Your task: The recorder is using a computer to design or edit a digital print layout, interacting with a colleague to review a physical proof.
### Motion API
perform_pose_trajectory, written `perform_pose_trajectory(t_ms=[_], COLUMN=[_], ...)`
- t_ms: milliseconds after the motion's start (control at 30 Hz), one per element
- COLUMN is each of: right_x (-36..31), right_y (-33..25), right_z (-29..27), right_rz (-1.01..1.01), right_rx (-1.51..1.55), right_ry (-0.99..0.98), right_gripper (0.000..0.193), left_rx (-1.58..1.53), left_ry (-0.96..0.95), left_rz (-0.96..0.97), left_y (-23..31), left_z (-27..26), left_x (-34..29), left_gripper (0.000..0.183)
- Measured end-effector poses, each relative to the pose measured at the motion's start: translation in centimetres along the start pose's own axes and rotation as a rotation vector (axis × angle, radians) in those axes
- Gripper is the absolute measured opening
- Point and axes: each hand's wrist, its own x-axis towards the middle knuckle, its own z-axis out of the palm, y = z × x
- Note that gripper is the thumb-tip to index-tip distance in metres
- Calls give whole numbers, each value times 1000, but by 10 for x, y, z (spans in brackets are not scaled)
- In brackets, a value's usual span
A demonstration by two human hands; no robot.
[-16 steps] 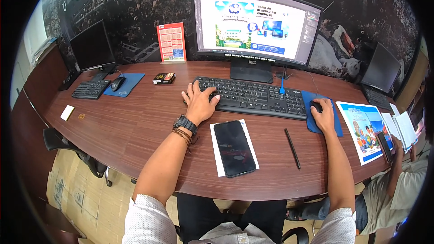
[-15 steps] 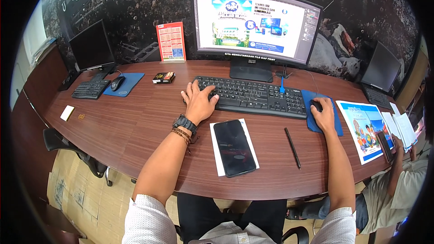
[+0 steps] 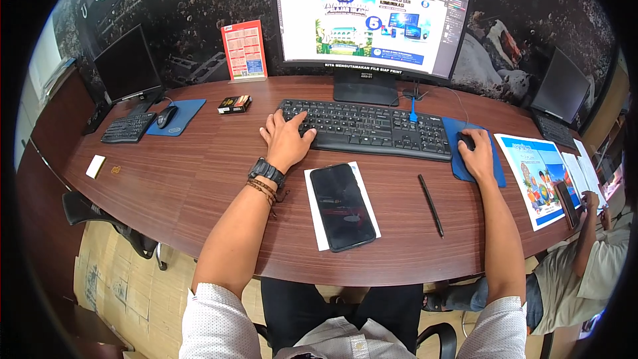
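Monitor: the page layout on the monitor (image 3: 372, 20) sits farther right on the screen than half a second ago, its lettering crisper; probably the view was moved, with the design itself unaltered.
Left hand: the person's left hand (image 3: 287, 141) stays at the left end of the keyboard (image 3: 362, 126), fingers spread; whether any key is pressed cannot be told.
Right hand: the right hand (image 3: 476, 159) remains curled around the mouse (image 3: 466, 140), which sits on the blue pad (image 3: 460, 171).
Viewpoint: the desk rides higher in the picture, likely a small head tilt.
Phone and pen: the phone (image 3: 342, 206) and pen (image 3: 430, 205) lie untouched between the forearms.
Meaning: screen work appears to be under way, both hands still placed for it.
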Motion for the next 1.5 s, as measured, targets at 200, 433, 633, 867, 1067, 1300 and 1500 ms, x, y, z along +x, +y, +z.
perform_pose_trajectory(t_ms=[200, 433, 633, 867, 1067, 1300, 1500], right_x=[1, 0, 0, 0, 1, 0, 1], right_y=[2, -5, -3, -3, 1, 1, 3], right_z=[-1, -5, -2, -4, 0, 0, -1], right_rz=[-51, -82, -83, -81, -60, -57, -49], right_rx=[14, 36, 40, 35, 26, 31, 26], right_ry=[-6, -14, -18, -31, 5, 12, 10], right_gripper=[31, 31, 31, 32, 31, 31, 32], left_rx=[0, 0, 7, -43, -37, -37, 7], left_ry=[0, -3, -5, -7, -19, -44, -32], left_rz=[13, 19, 28, 46, 56, 68, 82], left_y=[-2, -3, -4, -3, -5, -5, -1], left_z=[2, 3, 4, 3, 3, 1, 2], left_x=[0, 1, 0, 0, -1, -3, -2], left_gripper=[54, 52, 50, 52, 57, 60, 62])
